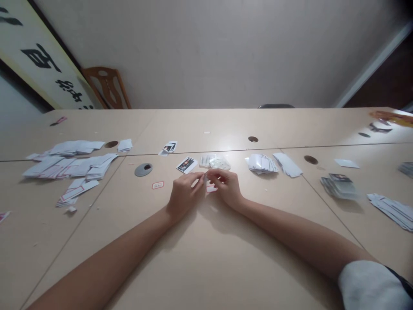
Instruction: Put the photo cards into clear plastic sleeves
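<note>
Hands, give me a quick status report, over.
Left hand and right hand together over the table, pinching a small white card. Photo card and clear sleeves just beyond. Nothing between the hands.

My left hand (184, 193) and right hand (227, 186) meet over the table (206, 258), fingertips pinching a small white card (210, 188). Photo card (186, 165) lies just beyond; card piles (69, 165) far left.

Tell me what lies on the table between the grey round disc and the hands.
In the head view, one small red-edged label lies on the table between the grey disc and the left hand; the rest of that stretch is bare.
</note>
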{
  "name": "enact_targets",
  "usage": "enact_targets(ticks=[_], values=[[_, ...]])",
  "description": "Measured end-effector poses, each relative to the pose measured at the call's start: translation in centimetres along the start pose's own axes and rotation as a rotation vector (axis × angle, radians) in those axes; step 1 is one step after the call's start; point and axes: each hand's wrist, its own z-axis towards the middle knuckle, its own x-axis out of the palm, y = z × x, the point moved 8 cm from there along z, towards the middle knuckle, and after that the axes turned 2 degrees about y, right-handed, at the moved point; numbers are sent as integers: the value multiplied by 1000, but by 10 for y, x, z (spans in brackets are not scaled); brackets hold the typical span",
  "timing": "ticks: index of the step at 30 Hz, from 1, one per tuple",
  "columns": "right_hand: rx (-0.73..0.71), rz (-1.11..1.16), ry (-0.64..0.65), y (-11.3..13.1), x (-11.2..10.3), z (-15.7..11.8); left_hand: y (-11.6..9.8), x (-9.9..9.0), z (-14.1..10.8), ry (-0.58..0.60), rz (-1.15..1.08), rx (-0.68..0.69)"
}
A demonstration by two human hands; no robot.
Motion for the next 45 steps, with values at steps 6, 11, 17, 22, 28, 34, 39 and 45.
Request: enact_targets(ticks=[6,11,17,22,28,34,39,45], values=[[8,24,14,-1,2,-1,3,1,-1,-9,67,32],[1,-10,1,1,0,-1,4,-1,-1,-29,-16,-18],[-27,-30,12,4,1,-1,2,-2,-2,-59,-35,-12],[-42,-56,21,7,2,-1,4,-3,-1,-54,-37,-31],[-53,-53,36,7,4,-1,5,-3,-1,-65,-18,-10],[-49,-32,38,9,4,-1,7,-2,-2,-71,16,6],[-46,-52,36,9,4,-1,6,-4,-1,-68,34,-19],[12,-29,-5,6,1,0,9,-7,1,-74,90,-46]])
